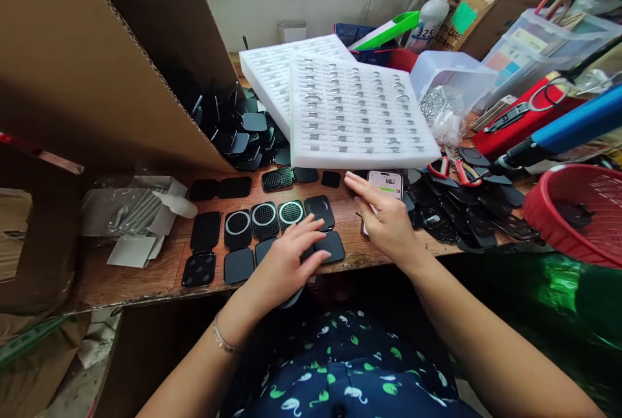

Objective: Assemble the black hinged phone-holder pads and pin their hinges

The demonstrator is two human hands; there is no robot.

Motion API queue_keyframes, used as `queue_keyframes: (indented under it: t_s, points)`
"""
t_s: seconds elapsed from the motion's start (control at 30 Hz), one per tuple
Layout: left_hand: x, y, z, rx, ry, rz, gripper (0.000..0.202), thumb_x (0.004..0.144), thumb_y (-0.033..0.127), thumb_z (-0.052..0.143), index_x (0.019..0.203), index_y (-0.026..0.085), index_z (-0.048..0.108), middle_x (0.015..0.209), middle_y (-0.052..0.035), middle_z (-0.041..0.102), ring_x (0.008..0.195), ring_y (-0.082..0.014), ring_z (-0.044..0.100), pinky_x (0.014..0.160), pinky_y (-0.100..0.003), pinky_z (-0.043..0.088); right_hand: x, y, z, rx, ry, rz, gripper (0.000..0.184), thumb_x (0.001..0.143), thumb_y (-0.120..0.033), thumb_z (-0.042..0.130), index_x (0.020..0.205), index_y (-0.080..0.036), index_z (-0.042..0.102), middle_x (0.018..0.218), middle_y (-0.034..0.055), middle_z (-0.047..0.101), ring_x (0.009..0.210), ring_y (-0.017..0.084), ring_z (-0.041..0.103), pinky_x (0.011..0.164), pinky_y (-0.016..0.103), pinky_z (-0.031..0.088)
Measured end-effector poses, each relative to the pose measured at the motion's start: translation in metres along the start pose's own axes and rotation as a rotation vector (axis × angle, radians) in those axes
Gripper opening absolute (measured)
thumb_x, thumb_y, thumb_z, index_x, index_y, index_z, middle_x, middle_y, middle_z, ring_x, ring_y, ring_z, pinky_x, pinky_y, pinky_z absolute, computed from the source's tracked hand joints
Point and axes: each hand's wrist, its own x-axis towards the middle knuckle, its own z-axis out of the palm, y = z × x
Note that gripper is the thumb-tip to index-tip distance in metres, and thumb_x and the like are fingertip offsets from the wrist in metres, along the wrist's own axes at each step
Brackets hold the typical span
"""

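Observation:
My left hand (287, 256) lies flat, fingers spread, over black square pads (330, 246) near the wooden bench's front edge. My right hand (383, 217) hovers with fingers apart over a smartphone (389, 183) with a lit screen; it holds nothing. Rows of black pads (205, 230) and pads with metal rings (290, 212) lie left of my hands. Two white foam trays (359, 116) with ring parts in slots sit behind.
A large cardboard box (97, 61) spilling black pads (240, 129) stands at left. A red basket (578, 210) and more black parts (466, 210) are at right, with red-handled cutters (454, 168), a blue-handled tool (568, 129), plastic containers and a glue bottle (430, 16) behind.

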Motion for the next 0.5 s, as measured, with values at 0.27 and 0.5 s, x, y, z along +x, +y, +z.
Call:
queue_keyframes:
  t_s: [0.27, 0.5]
  points:
    - [-0.007, 0.020, 0.021, -1.110, 0.544, -0.383, 0.033, 0.083, 0.049, 0.076, 0.091, 0.017, 0.078, 0.117, -0.0125, 0.076, 0.119, -0.0279, 0.067, 0.109, -0.042, 0.047, -0.059, -0.066, 0.009, 0.801, -0.264, 0.605, 0.033, 0.089, -0.044, 0.069, 0.111, -0.020, 0.076, 0.099, 0.0076, 0.079, 0.098, 0.022, 0.074, 0.092, 0.038, 0.058]
    - [-0.015, 0.014, 0.032, -0.791, 0.701, -0.282, 0.032, 0.093, 0.048, 0.064, 0.095, 0.018, 0.074, 0.121, -0.0102, 0.074, 0.118, -0.0234, 0.067, 0.109, -0.040, 0.046, -0.071, -0.072, 0.028, 0.909, -0.282, 0.657, 0.034, 0.084, -0.044, 0.075, 0.105, -0.017, 0.074, 0.082, 0.0033, 0.073, 0.072, 0.014, 0.067, 0.070, 0.029, 0.057]
